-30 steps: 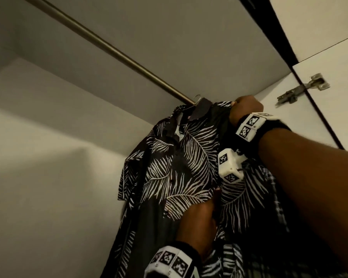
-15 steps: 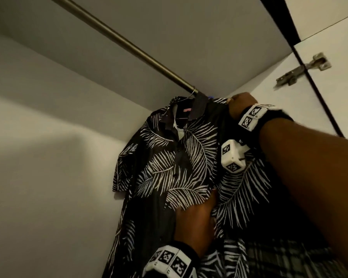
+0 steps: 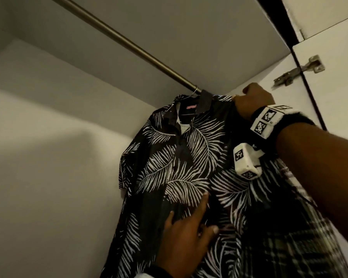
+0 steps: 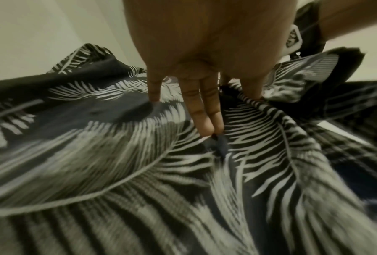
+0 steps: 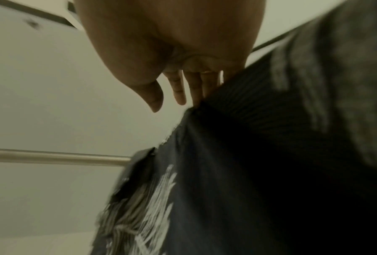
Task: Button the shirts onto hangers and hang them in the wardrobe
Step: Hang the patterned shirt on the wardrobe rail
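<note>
Comparing with a second ago: leaf-print shirt point(image 3: 181, 157) now hangs squarer from the rail point(image 3: 129, 45), collar facing us. Our left hand point(image 3: 187, 233) has opened, fingers point(image 4: 204, 110) spread flat on the front. Right hand point(image 3: 253, 101) at the shoulder, fingers point(image 5: 180, 86) loose. Hanging looks done; we judge only smoothing remains.

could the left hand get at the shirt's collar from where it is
Probably yes. The left hand lies open on the shirt front, and only bare fabric lies between it and the collar; the right hand is off at the shoulder.
</note>
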